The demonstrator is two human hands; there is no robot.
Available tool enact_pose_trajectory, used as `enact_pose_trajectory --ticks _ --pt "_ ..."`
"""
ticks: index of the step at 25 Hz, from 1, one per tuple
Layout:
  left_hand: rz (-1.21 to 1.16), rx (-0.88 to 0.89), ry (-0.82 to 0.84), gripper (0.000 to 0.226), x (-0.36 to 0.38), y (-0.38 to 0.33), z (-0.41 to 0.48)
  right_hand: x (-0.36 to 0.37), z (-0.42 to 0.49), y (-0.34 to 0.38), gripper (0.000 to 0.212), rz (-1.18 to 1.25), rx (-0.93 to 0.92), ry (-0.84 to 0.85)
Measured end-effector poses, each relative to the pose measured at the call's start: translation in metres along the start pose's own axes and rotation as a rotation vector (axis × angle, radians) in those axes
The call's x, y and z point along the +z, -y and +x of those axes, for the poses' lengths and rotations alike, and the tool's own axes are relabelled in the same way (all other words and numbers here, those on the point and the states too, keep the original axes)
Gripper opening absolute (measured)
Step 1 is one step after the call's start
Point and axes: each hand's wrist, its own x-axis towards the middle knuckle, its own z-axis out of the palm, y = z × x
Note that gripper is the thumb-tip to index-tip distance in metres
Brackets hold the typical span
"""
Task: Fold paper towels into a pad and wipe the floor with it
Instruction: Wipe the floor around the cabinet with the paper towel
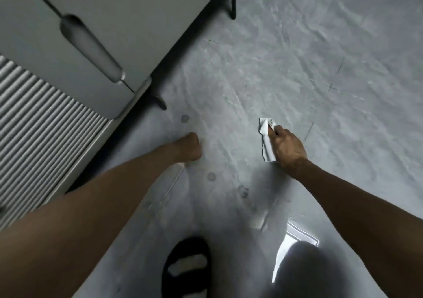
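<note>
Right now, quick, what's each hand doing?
Left hand: closed in a fist, knuckles down on the grey floor, holding nothing visible.
Right hand: closed on the folded white paper towel pad, pressing it to the floor.

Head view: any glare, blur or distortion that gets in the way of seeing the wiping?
Head view: wide-angle bending curves the cabinet edges; window glare sits on the floor near the bottom; the left hand is softly blurred; the right hand and paper towel pad stay readable.

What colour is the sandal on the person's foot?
Black, over a white sock; the sandal shows at the bottom of the head view.
</note>
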Motion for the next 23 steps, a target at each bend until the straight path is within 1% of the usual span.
enact_pose_trajectory --ticks 2,4,5,6,7,8,9,11,13,14,15,16,17,18,20,21,22,23 --pt "0.036 0.038 0.012 0.043 0.006 0.000 0.008 0.008 0.000 -0.005 0.056 0.003 -0.004 -0.035" --pt "0.071 0.118 0.009 0.047 0.015 0.006 0.014 0.017 0.001 -0.009 0.054 -0.014 -0.055 -0.059" --pt "0.076 0.146 0.014 0.052 0.016 0.012 0.017 0.017 0.005 -0.008 0.046 0.026 -0.025 -0.071" --pt "0.049 0.159 0.037 0.059 0.017 0.020 0.019 0.016 0.009 -0.003 0.034 0.100 0.042 -0.105" --pt "-0.001 0.172 0.053 0.064 0.018 0.027 0.020 0.015 0.015 0.003 0.030 0.155 0.145 -0.117" --pt "-0.051 0.187 0.041 0.064 0.019 0.035 0.019 0.014 0.025 0.013 0.032 0.227 0.241 -0.195" --pt "-0.119 0.211 -0.007 0.057 0.021 0.045 0.015 0.020 0.042 0.026 0.034 0.214 0.275 -0.270" --pt "-0.255 0.204 -0.152 0.039 0.023 0.063 0.006 0.016 0.089 0.061 0.041 0.244 0.341 -0.306" --pt "-0.280 0.135 -0.303 0.034 0.029 0.085 -0.006 0.009 0.137 0.114 0.036 0.330 0.405 -0.324" --pt "-0.247 0.095 -0.366 0.034 0.035 0.099 -0.012 0.007 0.152 0.145 0.035 0.382 0.387 -0.336" --pt "-0.204 0.065 -0.398 0.037 0.041 0.111 -0.018 0.010 0.157 0.175 0.035 0.357 0.271 -0.324" --pt "-0.172 0.044 -0.404 0.041 0.048 0.119 -0.023 0.014 0.150 0.201 0.034 0.311 0.090 -0.262" --pt "-0.168 0.030 -0.412 0.044 0.053 0.124 -0.027 0.020 0.131 0.221 0.033 0.223 -0.156 -0.191" --pt "-0.197 0.019 -0.443 0.046 0.056 0.126 -0.030 0.024 0.106 0.232 0.033 0.207 -0.383 -0.121" --pt "-0.289 -0.018 -0.531 0.041 0.055 0.124 -0.034 0.019 0.057 0.223 0.040 0.192 -0.821 0.007" --pt "-0.326 -0.043 -0.564 0.038 0.054 0.123 -0.035 0.017 0.054 0.208 0.040 0.100 -1.009 0.013" --pt "-0.342 -0.045 -0.579 0.036 0.055 0.123 -0.035 0.012 0.063 0.193 0.036 0.046 -1.075 0.005" --pt "-0.338 -0.030 -0.568 0.036 0.058 0.123 -0.036 0.007 0.081 0.178 0.033 0.045 -0.992 -0.018"
